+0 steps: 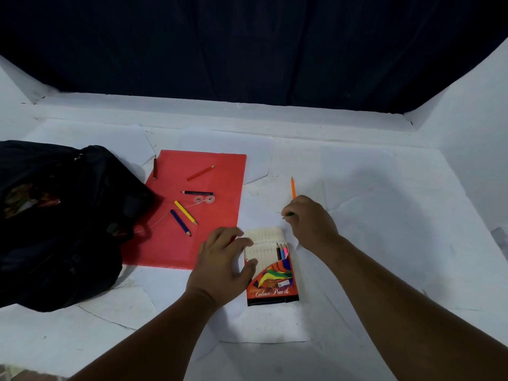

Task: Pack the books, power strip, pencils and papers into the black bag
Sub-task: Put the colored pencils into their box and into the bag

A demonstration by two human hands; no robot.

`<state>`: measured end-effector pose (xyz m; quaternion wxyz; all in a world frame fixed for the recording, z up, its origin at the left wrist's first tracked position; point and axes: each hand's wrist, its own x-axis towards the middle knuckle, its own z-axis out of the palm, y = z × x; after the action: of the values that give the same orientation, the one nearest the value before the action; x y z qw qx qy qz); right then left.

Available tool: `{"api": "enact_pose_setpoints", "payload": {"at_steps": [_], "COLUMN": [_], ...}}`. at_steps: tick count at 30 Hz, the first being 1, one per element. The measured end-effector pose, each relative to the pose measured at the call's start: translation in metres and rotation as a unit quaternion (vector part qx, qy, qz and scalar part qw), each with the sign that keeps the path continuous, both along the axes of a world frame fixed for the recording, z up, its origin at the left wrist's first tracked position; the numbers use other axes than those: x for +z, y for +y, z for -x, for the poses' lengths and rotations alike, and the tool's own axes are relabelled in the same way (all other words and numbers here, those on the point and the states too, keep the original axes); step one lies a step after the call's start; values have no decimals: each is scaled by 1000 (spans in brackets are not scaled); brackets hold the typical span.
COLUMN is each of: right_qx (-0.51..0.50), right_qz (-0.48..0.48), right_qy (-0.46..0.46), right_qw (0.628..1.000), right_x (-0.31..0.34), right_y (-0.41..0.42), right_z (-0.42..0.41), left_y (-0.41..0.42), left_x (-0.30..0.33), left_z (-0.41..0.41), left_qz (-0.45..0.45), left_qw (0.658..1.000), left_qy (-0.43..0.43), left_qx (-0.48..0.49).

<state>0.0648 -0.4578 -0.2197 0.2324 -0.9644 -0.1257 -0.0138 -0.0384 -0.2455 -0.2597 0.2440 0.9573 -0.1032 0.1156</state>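
A colour pencil box (pixel 272 281) lies in the middle of the table with its white tray pulled out and three pencils in it. My left hand (pixel 220 259) grips the tray's left edge. My right hand (pixel 308 221) pinches a green pencil (pixel 288 214) just above the box. An orange pencil (pixel 293 187) lies beyond that hand. Several loose pencils (pixel 185 212) are scattered on a red folder (pixel 209 237). The black bag (pixel 63 224) sits open at the left, with something colourful inside.
White paper sheets (pixel 357 174) cover the table. A thin string with two round clasps (pixel 204 199) runs across the red folder toward the bag. A dark curtain (pixel 247 45) hangs behind the table's far edge.
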Motion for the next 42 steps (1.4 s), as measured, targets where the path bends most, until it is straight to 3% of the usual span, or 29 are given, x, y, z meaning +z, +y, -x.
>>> {"api": "enact_pose_setpoints", "payload": {"at_steps": [6, 11, 18, 33, 38, 42], "right_qx": [-22, -69, 6, 104, 84, -18], "right_qz": [-203, -309, -145, 3, -35, -94], "right_qy": [-74, 49, 69, 158, 176, 46], "right_qw": [976, 947, 987, 982, 980, 994], "right_x": [19, 20, -1, 23, 29, 25], "right_y": [3, 17, 12, 9, 9, 11], "right_z": [17, 31, 37, 37, 20, -8], "left_y": [0, -2, 0, 0, 0, 0], "left_x": [1, 3, 1, 0, 0, 0], "left_z": [0, 0, 0, 0, 0, 0], "left_qz": [4, 7, 10, 8, 11, 8], "left_qw": [1000, 1000, 1000, 1000, 1000, 1000], "left_qy": [3, 2, 5, 1, -1, -5], "left_qx": [2, 5, 6, 6, 6, 5]}}
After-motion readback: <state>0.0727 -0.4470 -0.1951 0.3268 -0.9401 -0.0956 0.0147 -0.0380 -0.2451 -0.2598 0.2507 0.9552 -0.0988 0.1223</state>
